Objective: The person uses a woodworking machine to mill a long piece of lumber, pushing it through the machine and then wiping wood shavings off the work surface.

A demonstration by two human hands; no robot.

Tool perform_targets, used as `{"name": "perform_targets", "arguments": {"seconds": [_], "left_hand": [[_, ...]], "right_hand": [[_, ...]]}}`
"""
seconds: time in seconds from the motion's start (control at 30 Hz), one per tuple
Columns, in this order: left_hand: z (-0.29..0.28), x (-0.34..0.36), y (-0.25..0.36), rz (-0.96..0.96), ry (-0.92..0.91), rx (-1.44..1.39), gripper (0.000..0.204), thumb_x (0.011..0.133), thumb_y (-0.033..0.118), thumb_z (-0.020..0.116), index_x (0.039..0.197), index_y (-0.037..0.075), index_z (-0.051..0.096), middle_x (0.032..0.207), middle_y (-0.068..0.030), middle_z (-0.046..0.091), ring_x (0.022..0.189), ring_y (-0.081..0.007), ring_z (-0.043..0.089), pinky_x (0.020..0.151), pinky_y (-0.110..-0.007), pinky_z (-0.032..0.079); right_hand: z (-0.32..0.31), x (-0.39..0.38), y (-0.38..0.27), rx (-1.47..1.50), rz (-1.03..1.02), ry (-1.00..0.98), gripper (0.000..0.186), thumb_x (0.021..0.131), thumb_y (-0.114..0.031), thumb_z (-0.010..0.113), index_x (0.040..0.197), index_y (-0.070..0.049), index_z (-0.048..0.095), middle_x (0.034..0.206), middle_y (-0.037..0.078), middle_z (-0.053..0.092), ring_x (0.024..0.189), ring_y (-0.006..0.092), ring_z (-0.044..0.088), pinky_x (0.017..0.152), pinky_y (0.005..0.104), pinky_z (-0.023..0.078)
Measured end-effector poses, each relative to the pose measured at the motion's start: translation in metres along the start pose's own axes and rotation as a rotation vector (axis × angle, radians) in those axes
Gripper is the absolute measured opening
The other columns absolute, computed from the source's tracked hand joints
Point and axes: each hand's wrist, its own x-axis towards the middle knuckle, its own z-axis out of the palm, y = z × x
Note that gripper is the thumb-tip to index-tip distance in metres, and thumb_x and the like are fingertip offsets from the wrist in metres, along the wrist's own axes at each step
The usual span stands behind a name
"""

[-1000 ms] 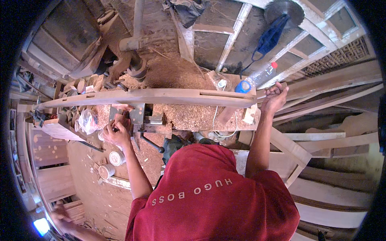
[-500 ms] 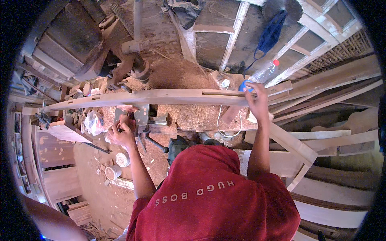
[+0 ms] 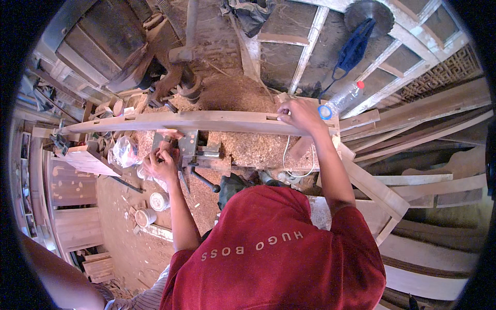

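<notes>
We start with the long wooden beam [image 3: 217,122], which lies crosswise over the workbench, its edge cut with 1 long slot [image 3: 269,118] toward the right and smaller cuts farther left. Our right hand [image 3: 299,116] is over the beam at that slot, fingers bent and drawn close together; whether they pinch anything we cannot tell. We take the step in hand to be feeling or checking the slot (a judgement from the pose alone). The next move, as we judge it, calls for a light, even touch along the cut, with the beam kept from rocking.

Our left hand [image 3: 161,164] is on the near side of the beam, fingers curled beside a reddish object [image 3: 169,143]; the view there is small and cluttered, so we cannot say what, if anything, it grips.

Just right of it is a metal vice [image 3: 190,146], with wood shavings [image 3: 253,150] spread about. Farther out we find a clear bottle [image 3: 342,100] near the right hand, a white cord [image 3: 285,159], 2 tubs [image 3: 159,201] on the floor and, at lower left, another person's arm [image 3: 62,271].
</notes>
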Motion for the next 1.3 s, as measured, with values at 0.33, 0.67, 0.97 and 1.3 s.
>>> {"name": "perform_targets", "arguments": {"seconds": [0.33,0.67,0.97,1.3], "left_hand": [[0.005,0.001,-0.006,0.063,0.055,0.036,0.015,0.076,0.021,0.069,0.088,0.012,0.07,0.092,-0.0108,0.061,0.09,-0.0337,0.058,0.085,-0.05,0.044],[0.005,-0.002,-0.009,-0.015,-0.026,-0.006,0.022,0.074,0.026,0.069,0.089,0.01,0.07,0.094,-0.0125,0.059,0.098,-0.0346,0.056,0.094,-0.051,0.042],[0.003,-0.001,-0.007,0.015,0.008,-0.008,0.019,0.074,0.023,0.068,0.087,0.009,0.069,0.093,-0.0113,0.06,0.097,-0.0328,0.056,0.092,-0.048,0.042],[0.0,0.0,-0.003,0.005,0.03,-0.025,0.016,0.074,0.02,0.069,0.086,0.011,0.071,0.092,-0.0097,0.06,0.096,-0.0314,0.057,0.094,-0.048,0.041]], "right_hand": [[-0.004,0.023,-0.009,-0.286,-0.161,-0.037,0.011,0.072,-0.014,0.066,0.072,-0.004,0.07,0.077,0.021,0.07,0.074,0.0379,0.07,0.068,0.0486,0.056],[-0.002,0.03,-0.015,-0.311,-0.181,-0.062,0.012,0.071,-0.013,0.062,0.069,-0.003,0.068,0.077,0.022,0.068,0.077,0.0385,0.068,0.071,0.0483,0.054],[-0.042,0.026,-0.018,0.052,-0.036,0.057,0.016,0.081,-0.017,0.057,0.082,-0.008,0.071,0.088,0.016,0.069,0.086,0.0371,0.067,0.076,0.0484,0.052],[-0.023,0.011,-0.025,0.081,0.059,0.223,0.039,0.095,-0.038,0.056,0.091,-0.001,0.068,0.101,0.017,0.067,0.096,0.039,0.064,0.083,0.0469,0.049]]}}
